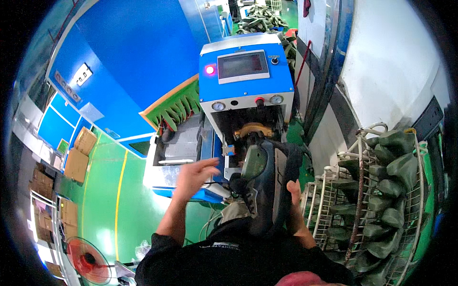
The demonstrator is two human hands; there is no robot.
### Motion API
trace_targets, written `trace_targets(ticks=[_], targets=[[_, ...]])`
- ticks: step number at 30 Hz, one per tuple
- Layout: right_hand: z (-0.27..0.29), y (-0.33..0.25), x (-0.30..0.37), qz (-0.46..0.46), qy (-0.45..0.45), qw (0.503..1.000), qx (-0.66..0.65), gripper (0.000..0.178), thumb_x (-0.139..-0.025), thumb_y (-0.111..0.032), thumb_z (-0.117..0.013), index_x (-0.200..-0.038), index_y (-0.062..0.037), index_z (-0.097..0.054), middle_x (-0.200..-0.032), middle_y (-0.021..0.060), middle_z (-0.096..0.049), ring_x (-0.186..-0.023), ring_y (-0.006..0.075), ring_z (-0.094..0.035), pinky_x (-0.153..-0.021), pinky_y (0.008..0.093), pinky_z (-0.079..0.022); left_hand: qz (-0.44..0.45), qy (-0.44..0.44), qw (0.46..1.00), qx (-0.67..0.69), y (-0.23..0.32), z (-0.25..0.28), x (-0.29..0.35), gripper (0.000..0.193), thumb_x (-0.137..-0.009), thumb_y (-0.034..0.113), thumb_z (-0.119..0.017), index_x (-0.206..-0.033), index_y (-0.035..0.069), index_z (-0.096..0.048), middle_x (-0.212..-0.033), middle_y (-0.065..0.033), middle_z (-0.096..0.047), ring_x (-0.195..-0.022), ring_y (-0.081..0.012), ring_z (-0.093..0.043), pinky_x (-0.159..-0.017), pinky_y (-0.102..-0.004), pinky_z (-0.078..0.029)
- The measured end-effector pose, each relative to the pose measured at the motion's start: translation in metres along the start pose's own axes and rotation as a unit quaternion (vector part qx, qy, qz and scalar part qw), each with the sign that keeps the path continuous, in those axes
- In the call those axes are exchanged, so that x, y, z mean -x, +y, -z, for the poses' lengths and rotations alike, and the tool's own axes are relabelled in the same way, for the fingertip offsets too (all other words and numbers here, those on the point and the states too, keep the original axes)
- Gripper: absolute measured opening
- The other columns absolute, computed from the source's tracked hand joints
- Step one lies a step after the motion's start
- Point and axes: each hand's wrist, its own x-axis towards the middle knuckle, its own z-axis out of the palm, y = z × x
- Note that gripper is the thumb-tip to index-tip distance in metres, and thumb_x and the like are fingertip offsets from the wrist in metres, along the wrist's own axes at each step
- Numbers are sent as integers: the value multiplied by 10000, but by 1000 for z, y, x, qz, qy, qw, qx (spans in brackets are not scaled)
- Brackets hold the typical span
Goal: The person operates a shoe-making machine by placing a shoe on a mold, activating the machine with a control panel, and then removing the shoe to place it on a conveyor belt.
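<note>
from my remote seat i have two bare hands in the head view and one dark shoe (271, 190) between them, at the front of the blue-and-white machine (246, 90). a green last (254, 162) shows on the shoe's left side, and the far end reaches toward a curved brass-coloured part (253, 127); i can't tell whether they touch. my left hand (196, 175) hangs apart from the shoe, fingers held out and gripping nothing, a little blurred. my right hand (296, 205) is against or just beside the shoe's right side; its fingers are mostly hidden, so i can't tell whether it grips.

what worries me: with the left hand free, the shoe could roll or tip if only the right hand steadies it. if the left fingers stray inside the machine, a moving part might pinch them. the wire rack (360, 190) of green foot forms (401, 167) stands near my right arm, so a wide elbow swing could snag it.
</note>
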Motion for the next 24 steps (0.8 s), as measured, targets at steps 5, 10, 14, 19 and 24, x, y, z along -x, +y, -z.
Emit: trace_targets(ticks=[5,10,14,19,24], targets=[[8,10,-7,43,2,999,-10,675,-906,-189,-636,-1459,42,-326,-1048,72,-617,-879,178,-621,-772,320,-543,110,-25,975,190,-28,-66,29,329,-918,230,-704,-1168,16,-695,-818,10,-664,-715,-95,-593,-639,-306,-505],[-38,-24,7,22,18,999,-23,631,-894,-255,-616,-1406,18,-368,-1066,113,-616,-910,235,-626,-794,381,-547,-66,-63,990,-104,-47,-85,52,182,-880,299,-697,-1023,194,-735,-751,-195,-668,-662,-349,-674,-583,-432,-538],[3,20,-11,65,80,992,76,916,-985,-376,-626,-1576,41,-64,-965,83,-577,-793,159,-533,-754,294,-475,11,-35,968,-248,-39,-76,38,191,-887,340,-606,-868,175,-700,-711,-178,-666,-686,-396,-670,-614,-521,-536],[-57,-17,-9,72,-10,968,240,949,-964,-406,-643,-1578,36,-70,-1312,147,-550,-976,204,-585,-915,285,-466,176,228,949,125,-46,-21,-27,320,-1037,293,-451,-1074,72,-680,-762,-153,-712,-657,-257,-692,-618,-418,-519],[-116,-13,-20,77,68,942,320,1004,-913,-434,-681,-1576,44,-99,-1432,161,-461,-1190,215,-529,-1002,327,-434,-95,201,948,-228,-63,-22,-38,285,-1021,225,-489,-1217,100,-654,-1337,-148,-608,-1269,-380,-500,-1112,-459,-336]])
